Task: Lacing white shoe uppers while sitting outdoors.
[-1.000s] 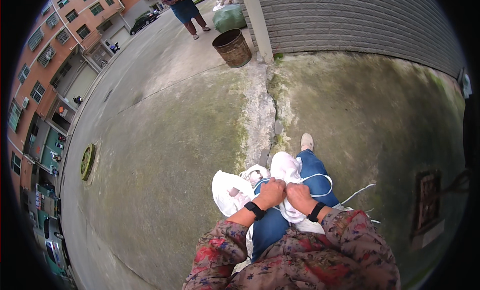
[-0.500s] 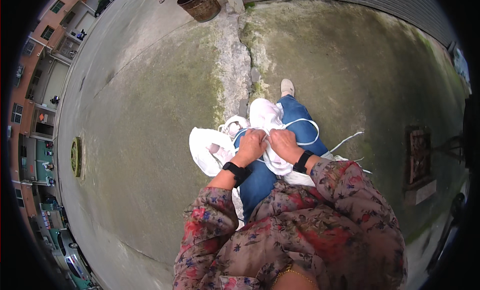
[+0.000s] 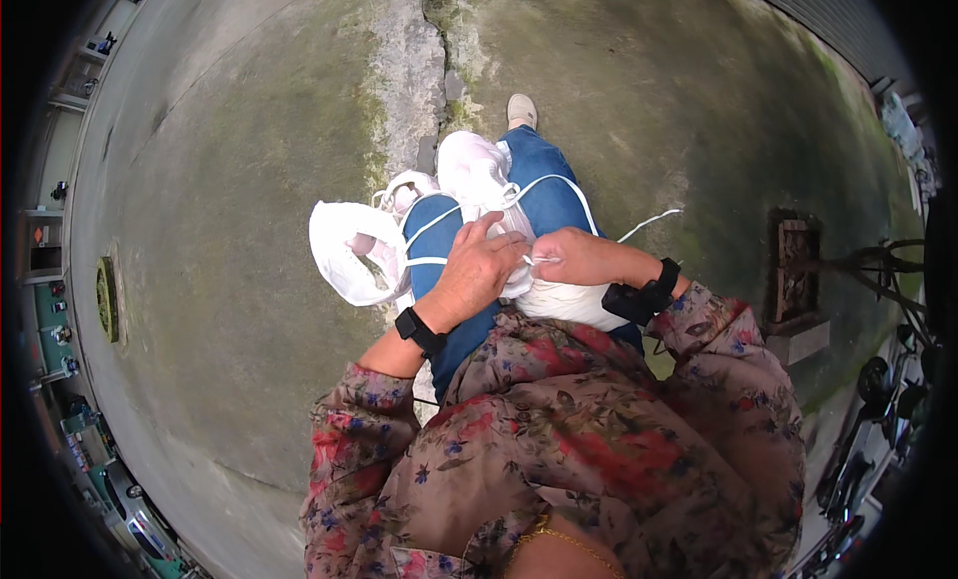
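Note:
A bundle of white cloth (image 3: 471,168) with loose white cords lies across my lap, over my blue jeans. My left hand (image 3: 477,265) rests on it, index finger partly stretched, the other fingers bent against the cloth. Right beside it my right hand (image 3: 571,257) is closed in a pinch on a white cord (image 3: 544,261); the fingertips of both hands nearly meet there. One white loop of cloth (image 3: 334,255) hangs past my left knee. Another cord (image 3: 651,223) sticks out beyond my right knee. What lies under my palms is hidden.
I sit over mossy concrete ground (image 3: 249,180) with a cracked pale strip (image 3: 407,70) ahead. A low wooden and brick block (image 3: 798,280) stands to the right, near parked motorbikes (image 3: 868,429). On the far left are a round planter-like thing (image 3: 107,298) and a parked car (image 3: 135,509).
The view has tipped, so the lap and cloth sit higher and further left. My hands have shifted nearer my body, and my right wrist has turned with its fingers pinching the cord.

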### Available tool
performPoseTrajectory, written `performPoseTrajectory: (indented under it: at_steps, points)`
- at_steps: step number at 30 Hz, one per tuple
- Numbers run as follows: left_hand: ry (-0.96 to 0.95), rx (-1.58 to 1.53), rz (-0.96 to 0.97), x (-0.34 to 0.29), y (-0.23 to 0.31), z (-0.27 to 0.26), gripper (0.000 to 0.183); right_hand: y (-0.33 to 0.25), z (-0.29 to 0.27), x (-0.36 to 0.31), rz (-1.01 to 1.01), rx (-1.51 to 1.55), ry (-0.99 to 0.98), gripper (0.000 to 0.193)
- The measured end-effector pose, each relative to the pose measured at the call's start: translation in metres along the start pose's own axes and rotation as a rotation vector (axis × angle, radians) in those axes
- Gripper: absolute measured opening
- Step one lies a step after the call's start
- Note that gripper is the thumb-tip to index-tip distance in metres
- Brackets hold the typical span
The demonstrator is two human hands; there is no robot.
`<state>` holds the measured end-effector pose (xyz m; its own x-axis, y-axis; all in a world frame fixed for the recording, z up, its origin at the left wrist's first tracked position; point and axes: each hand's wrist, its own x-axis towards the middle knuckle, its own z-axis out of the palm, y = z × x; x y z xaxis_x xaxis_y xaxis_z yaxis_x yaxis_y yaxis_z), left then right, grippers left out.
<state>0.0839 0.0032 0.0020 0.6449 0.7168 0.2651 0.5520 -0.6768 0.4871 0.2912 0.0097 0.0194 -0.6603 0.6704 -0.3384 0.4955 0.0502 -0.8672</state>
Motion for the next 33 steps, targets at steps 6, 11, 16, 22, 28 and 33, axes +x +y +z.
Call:
performPoseTrajectory:
  at_steps: [6, 11, 16, 22, 28, 33]
  points:
    - [-0.171, -0.307, 0.012, 0.033, 0.048, -0.009, 0.016, 0.012, -0.011, 0.011, 0.198, 0.788, 0.344, 0.022]
    - [-0.075, -0.686, -0.238, 0.038, 0.06, -0.016, 0.017, 0.009, 0.004, 0.025, 0.089, 0.91, 0.48, 0.025]
    - [0.146, -0.803, -0.734, 0.024, 0.007, -0.022, 0.018, -0.002, 0.02, 0.036, 0.052, 0.755, 0.498, 0.029]
    - [0.222, -0.746, -0.847, 0.011, 0.006, -0.014, 0.021, -0.016, 0.032, 0.05, -0.109, 0.669, 0.584, 0.026]
    - [0.225, -0.782, -0.88, 0.008, 0.008, -0.016, 0.022, -0.01, 0.036, 0.055, -0.066, 0.57, 0.559, 0.024]
    - [0.161, -0.574, -0.562, 0.003, -0.029, -0.016, 0.018, -0.014, 0.029, 0.051, -0.086, 0.589, 0.57, 0.024]
